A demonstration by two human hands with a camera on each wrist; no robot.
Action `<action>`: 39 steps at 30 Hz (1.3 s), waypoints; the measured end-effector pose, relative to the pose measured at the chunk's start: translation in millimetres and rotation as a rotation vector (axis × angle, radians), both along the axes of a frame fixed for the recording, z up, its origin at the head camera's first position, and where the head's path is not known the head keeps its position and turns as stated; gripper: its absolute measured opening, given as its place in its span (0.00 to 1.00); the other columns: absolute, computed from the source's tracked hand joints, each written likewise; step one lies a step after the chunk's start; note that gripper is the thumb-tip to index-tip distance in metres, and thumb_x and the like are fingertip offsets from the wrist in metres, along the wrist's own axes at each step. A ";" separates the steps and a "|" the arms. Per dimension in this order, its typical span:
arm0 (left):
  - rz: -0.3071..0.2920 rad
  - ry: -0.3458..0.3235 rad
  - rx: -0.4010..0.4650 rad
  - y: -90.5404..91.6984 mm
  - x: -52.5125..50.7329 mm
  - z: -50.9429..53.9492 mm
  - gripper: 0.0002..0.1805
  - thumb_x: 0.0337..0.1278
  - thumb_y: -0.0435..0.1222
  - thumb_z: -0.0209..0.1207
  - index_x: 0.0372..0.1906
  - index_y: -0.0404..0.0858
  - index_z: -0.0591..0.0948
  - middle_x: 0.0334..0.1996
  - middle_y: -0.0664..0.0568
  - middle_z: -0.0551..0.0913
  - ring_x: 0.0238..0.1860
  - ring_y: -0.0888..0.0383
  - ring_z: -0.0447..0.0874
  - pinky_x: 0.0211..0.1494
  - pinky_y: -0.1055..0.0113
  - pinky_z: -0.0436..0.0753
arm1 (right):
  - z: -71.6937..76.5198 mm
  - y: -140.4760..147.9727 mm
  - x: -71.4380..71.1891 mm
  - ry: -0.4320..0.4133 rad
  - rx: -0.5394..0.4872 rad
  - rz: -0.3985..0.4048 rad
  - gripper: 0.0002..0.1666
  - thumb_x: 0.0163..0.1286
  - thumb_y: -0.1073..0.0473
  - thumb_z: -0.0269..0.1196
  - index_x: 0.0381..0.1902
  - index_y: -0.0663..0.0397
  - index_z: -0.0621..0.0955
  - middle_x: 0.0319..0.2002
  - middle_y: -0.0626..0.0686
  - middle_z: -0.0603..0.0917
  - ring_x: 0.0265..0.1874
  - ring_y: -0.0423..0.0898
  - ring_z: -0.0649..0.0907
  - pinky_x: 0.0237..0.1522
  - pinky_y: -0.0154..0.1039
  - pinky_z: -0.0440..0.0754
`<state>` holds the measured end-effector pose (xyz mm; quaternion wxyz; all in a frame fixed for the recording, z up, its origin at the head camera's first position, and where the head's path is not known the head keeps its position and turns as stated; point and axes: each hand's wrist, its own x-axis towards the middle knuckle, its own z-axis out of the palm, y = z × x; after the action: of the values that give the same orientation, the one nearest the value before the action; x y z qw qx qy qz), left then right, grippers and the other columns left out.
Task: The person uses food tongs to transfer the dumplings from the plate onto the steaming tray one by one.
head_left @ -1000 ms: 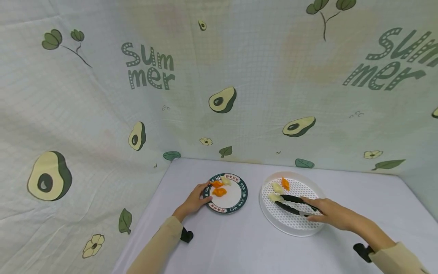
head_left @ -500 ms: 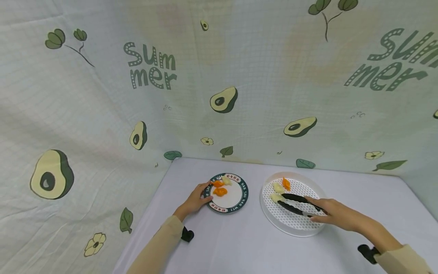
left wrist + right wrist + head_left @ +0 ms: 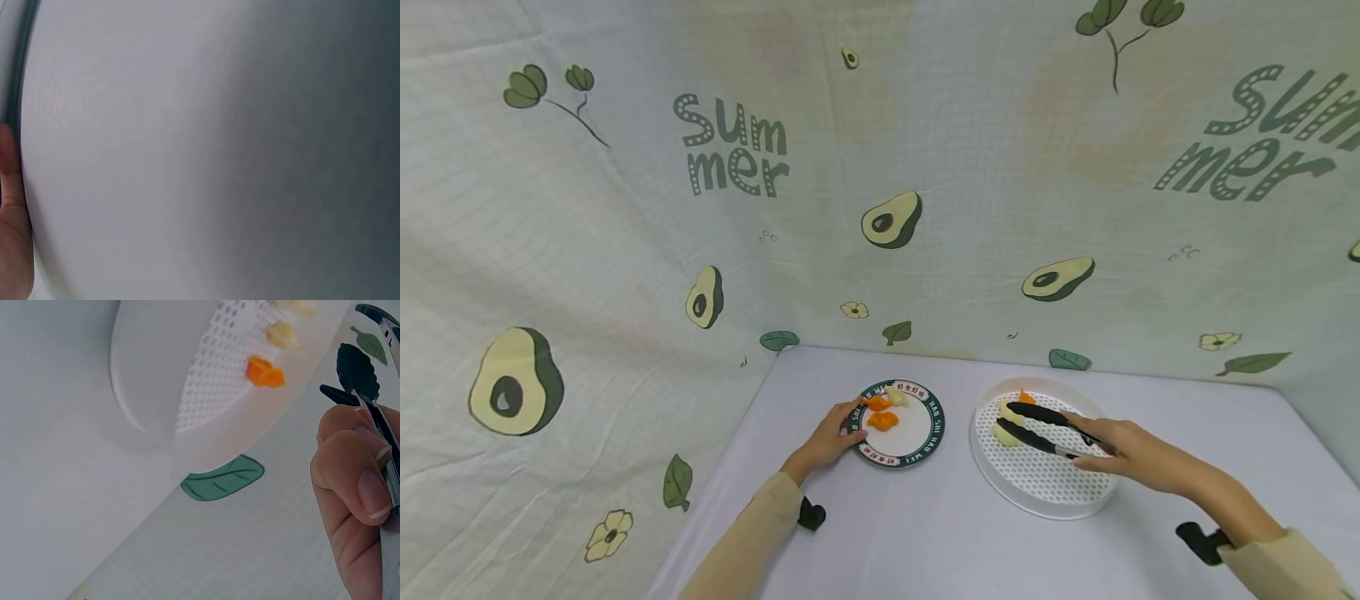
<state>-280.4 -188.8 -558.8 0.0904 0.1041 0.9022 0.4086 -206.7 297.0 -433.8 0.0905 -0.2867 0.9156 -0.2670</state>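
Observation:
My left hand (image 3: 826, 435) holds the left rim of a round plate (image 3: 937, 419) with a dark green lettered border. On it lie two orange dumplings (image 3: 882, 421) and a pale yellow one (image 3: 897, 397). My right hand (image 3: 1138, 454) grips a pair of metal tongs (image 3: 1037, 437) with black tips. The tips are apart, above a round white perforated tray (image 3: 1060, 493). Two pale yellow dumplings (image 3: 1006, 435) and an orange dumpling (image 3: 265, 373) sit in the tray, partly behind the tongs in the head view. Whether the tips touch any dumpling cannot be told.
A white cloth covers the table (image 3: 925, 533). A printed curtain (image 3: 955, 208) with avocados and lettering hangs along the back and left side. Plate and tray stand apart, with bare cloth between them. The left wrist view is mostly blurred white surface.
The tongs' tips have moved up and slightly left, from beside the nearer pale dumpling to over both pale ones. My left hand and the plate stay in place.

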 end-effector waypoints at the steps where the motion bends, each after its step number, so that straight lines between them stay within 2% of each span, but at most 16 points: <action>1: 0.001 -0.002 -0.003 -0.2 -0.1 0.0 0.39 0.67 0.43 0.63 0.78 0.44 0.60 0.71 0.40 0.64 0.71 0.41 0.62 0.74 0.45 0.61 | 1.7 -2.5 -1.1 0.004 -0.011 0.009 0.44 0.68 0.47 0.66 0.70 0.73 0.67 0.49 0.59 0.81 0.27 0.34 0.69 0.27 0.32 0.69; 3: 0.001 0.004 -0.008 -0.3 -0.5 -0.8 0.39 0.66 0.43 0.63 0.78 0.43 0.60 0.70 0.40 0.65 0.71 0.41 0.63 0.73 0.45 0.62 | 4.2 -8.2 -3.1 0.017 -0.015 0.026 0.44 0.69 0.46 0.66 0.70 0.72 0.66 0.55 0.63 0.80 0.30 0.35 0.71 0.30 0.33 0.72; 6: 0.001 0.001 -0.015 -0.2 -0.7 -1.3 0.39 0.66 0.43 0.63 0.78 0.43 0.60 0.71 0.40 0.65 0.71 0.42 0.63 0.73 0.46 0.63 | 5.7 -17.9 -6.3 0.028 -0.032 0.058 0.44 0.69 0.48 0.66 0.70 0.73 0.66 0.58 0.67 0.78 0.33 0.36 0.72 0.32 0.33 0.74; 9: 0.001 0.002 -0.010 -0.1 -0.3 -1.3 0.39 0.67 0.43 0.63 0.78 0.42 0.60 0.71 0.40 0.64 0.71 0.41 0.63 0.73 0.46 0.62 | 6.6 -29.3 -10.4 0.028 -0.060 0.090 0.44 0.70 0.50 0.66 0.71 0.73 0.64 0.58 0.64 0.78 0.28 0.36 0.71 0.29 0.32 0.74; 11: -0.002 0.007 -0.007 -0.4 0.2 -1.1 0.39 0.67 0.43 0.63 0.78 0.42 0.60 0.71 0.39 0.64 0.71 0.40 0.62 0.73 0.45 0.62 | 8.5 -37.4 -13.9 0.052 -0.056 0.113 0.44 0.70 0.50 0.66 0.71 0.73 0.64 0.61 0.65 0.77 0.33 0.38 0.76 0.32 0.33 0.78; 13: -0.001 0.006 -0.007 -0.6 0.0 -1.0 0.39 0.67 0.43 0.62 0.78 0.42 0.60 0.71 0.40 0.64 0.71 0.41 0.62 0.74 0.45 0.61 | 10.0 -45.6 -17.9 0.053 -0.065 0.124 0.44 0.70 0.50 0.66 0.72 0.73 0.63 0.59 0.62 0.78 0.27 0.38 0.74 0.28 0.33 0.77; 16: 0.002 0.003 -0.009 -0.9 -0.9 -1.6 0.40 0.67 0.44 0.62 0.78 0.43 0.59 0.71 0.41 0.64 0.72 0.42 0.61 0.74 0.47 0.61 | 10.8 -57.7 -23.7 0.066 -0.062 0.141 0.45 0.70 0.49 0.65 0.73 0.71 0.62 0.63 0.64 0.75 0.29 0.38 0.75 0.32 0.34 0.77; 18: 0.001 0.000 -0.009 -1.0 -1.6 -2.5 0.40 0.67 0.44 0.62 0.78 0.44 0.59 0.72 0.41 0.64 0.72 0.43 0.61 0.74 0.47 0.61 | 10.1 -65.7 -26.9 0.046 -0.070 0.142 0.45 0.71 0.49 0.65 0.73 0.70 0.62 0.64 0.64 0.74 0.26 0.37 0.70 0.31 0.34 0.74; 20: 0.000 -0.001 -0.006 -1.1 -2.0 -3.2 0.40 0.67 0.44 0.62 0.78 0.44 0.59 0.72 0.41 0.63 0.72 0.42 0.61 0.74 0.47 0.60 | 9.4 -73.5 -29.4 0.045 -0.055 0.146 0.45 0.71 0.47 0.64 0.74 0.68 0.62 0.67 0.65 0.72 0.31 0.37 0.73 0.36 0.36 0.76; 25: -0.007 -0.001 -0.006 -1.3 -1.7 -2.9 0.40 0.67 0.45 0.62 0.78 0.44 0.59 0.72 0.40 0.64 0.72 0.41 0.61 0.74 0.45 0.60 | 5.8 -93.9 -34.8 0.011 -0.043 0.154 0.47 0.71 0.42 0.62 0.75 0.66 0.61 0.62 0.61 0.77 0.33 0.40 0.75 0.42 0.42 0.77; 30: -0.016 0.008 0.002 -1.1 -1.0 -0.1 0.39 0.67 0.44 0.62 0.78 0.43 0.60 0.71 0.39 0.64 0.72 0.40 0.61 0.74 0.44 0.59 | -1.0 -112.7 -40.9 -0.042 -0.020 0.138 0.52 0.69 0.34 0.60 0.76 0.64 0.61 0.67 0.63 0.73 0.47 0.49 0.81 0.55 0.51 0.80; 32: -0.014 0.007 0.003 -0.5 -0.8 0.7 0.39 0.67 0.44 0.62 0.78 0.43 0.60 0.71 0.39 0.64 0.72 0.41 0.61 0.74 0.44 0.59 | -4.1 -119.5 -43.6 -0.053 -0.002 0.133 0.52 0.68 0.33 0.61 0.75 0.63 0.61 0.69 0.65 0.70 0.56 0.55 0.80 0.59 0.54 0.78; 34: -0.008 0.003 0.001 0.0 -0.6 0.5 0.39 0.67 0.44 0.62 0.78 0.43 0.59 0.72 0.40 0.63 0.72 0.41 0.60 0.74 0.45 0.59 | -7.4 -125.9 -46.0 -0.055 0.020 0.137 0.52 0.68 0.34 0.61 0.75 0.63 0.62 0.68 0.65 0.71 0.56 0.57 0.80 0.59 0.54 0.79; 37: -0.003 0.003 -0.004 0.3 0.1 0.6 0.39 0.67 0.43 0.62 0.78 0.43 0.59 0.72 0.40 0.63 0.72 0.41 0.61 0.74 0.45 0.60 | -10.8 -135.4 -48.1 -0.059 0.038 0.139 0.50 0.68 0.35 0.61 0.75 0.63 0.63 0.68 0.64 0.71 0.64 0.61 0.74 0.63 0.56 0.75; 39: -0.004 0.005 -0.008 -0.1 0.0 0.3 0.39 0.67 0.43 0.62 0.78 0.44 0.59 0.72 0.40 0.63 0.72 0.41 0.61 0.74 0.45 0.60 | -12.7 -141.2 -49.0 -0.073 0.048 0.130 0.50 0.69 0.36 0.62 0.75 0.62 0.63 0.68 0.64 0.71 0.65 0.61 0.74 0.64 0.56 0.74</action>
<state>-280.4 -188.9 -558.5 0.0892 0.1065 0.9039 0.4046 -255.7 155.8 -446.6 0.1480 -0.3334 0.8972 -0.2489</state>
